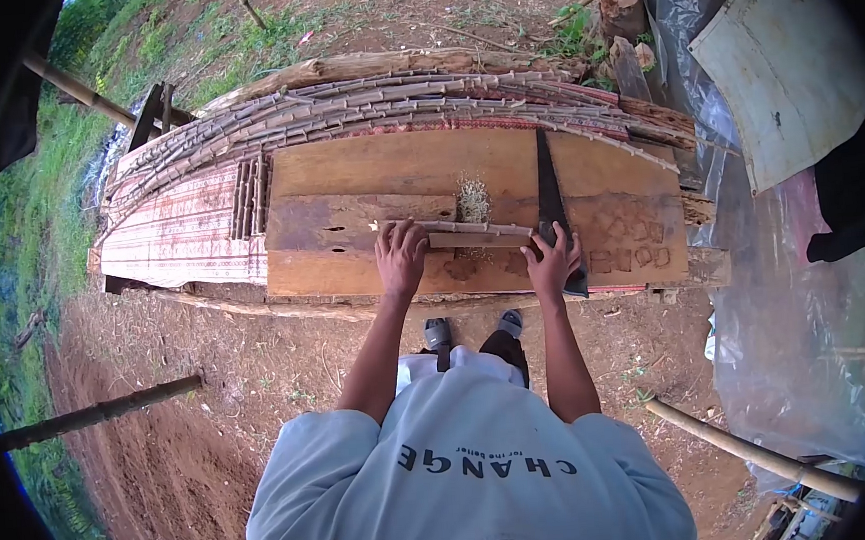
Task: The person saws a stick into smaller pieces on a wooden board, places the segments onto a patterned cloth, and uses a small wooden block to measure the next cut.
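Observation:
A knobbly cassava-like stem piece [478, 229] lies crosswise in front of me, above a narrow wood strip [476, 241]. My left hand [402, 259] is closed around its left end, fingertips over the top. At the other end, my right hand [553, 262] has its thumb and fingers bent about the stem's tip. The black hand saw [547, 177] lies on the board right beside that hand, its blade pointing away from me; the hand partly hides its near end. Pale sawdust [473, 199] is heaped just beyond the stem.
Under the work is a wide wooden board [375, 164] with a rough plank [348, 216] on it. Short cut stems [250, 197] lie at its left on a patterned cloth [174, 233]. Long stems [341, 106] are piled along the back. Plastic sheeting [787, 325] hangs at right.

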Tool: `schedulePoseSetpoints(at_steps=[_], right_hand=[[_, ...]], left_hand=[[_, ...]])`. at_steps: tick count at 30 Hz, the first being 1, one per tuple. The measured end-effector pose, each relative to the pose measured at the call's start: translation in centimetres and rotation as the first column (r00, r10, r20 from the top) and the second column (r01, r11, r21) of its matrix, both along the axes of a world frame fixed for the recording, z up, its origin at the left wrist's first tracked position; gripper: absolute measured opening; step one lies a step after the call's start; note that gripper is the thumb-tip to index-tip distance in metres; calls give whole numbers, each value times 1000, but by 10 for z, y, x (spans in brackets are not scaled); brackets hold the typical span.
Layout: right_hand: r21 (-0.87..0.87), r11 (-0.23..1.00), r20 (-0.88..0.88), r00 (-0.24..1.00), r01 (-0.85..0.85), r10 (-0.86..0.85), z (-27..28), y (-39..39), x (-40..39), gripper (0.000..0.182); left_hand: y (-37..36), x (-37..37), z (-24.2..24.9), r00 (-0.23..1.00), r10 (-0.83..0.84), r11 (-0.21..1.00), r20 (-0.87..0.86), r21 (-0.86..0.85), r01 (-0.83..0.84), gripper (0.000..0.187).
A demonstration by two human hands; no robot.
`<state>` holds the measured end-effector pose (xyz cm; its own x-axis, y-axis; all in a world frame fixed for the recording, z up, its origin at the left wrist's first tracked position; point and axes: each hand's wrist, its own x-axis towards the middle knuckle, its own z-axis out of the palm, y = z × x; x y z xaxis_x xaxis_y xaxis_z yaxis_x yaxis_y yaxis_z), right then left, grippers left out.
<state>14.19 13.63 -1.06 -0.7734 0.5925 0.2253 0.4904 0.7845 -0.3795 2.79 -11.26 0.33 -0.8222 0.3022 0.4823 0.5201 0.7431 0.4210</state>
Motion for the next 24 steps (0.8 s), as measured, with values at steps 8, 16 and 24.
schedulePoseSetpoints(at_steps=[8,16,24], right_hand=[[-50,999,-19,1000,10,-11,4,-4,6,32],[-46,999,-75,997,-17,13,2,-8,7,40],[-44,998,-25,999,-43,42,3,-7,-1,40]], left_hand=[[6,18,-11,995,-33,981,98,195,13,25],[9,12,-13,983,52,988,178,136,-77,27],[11,14,-11,969,88,982,229,144,-123,32]])
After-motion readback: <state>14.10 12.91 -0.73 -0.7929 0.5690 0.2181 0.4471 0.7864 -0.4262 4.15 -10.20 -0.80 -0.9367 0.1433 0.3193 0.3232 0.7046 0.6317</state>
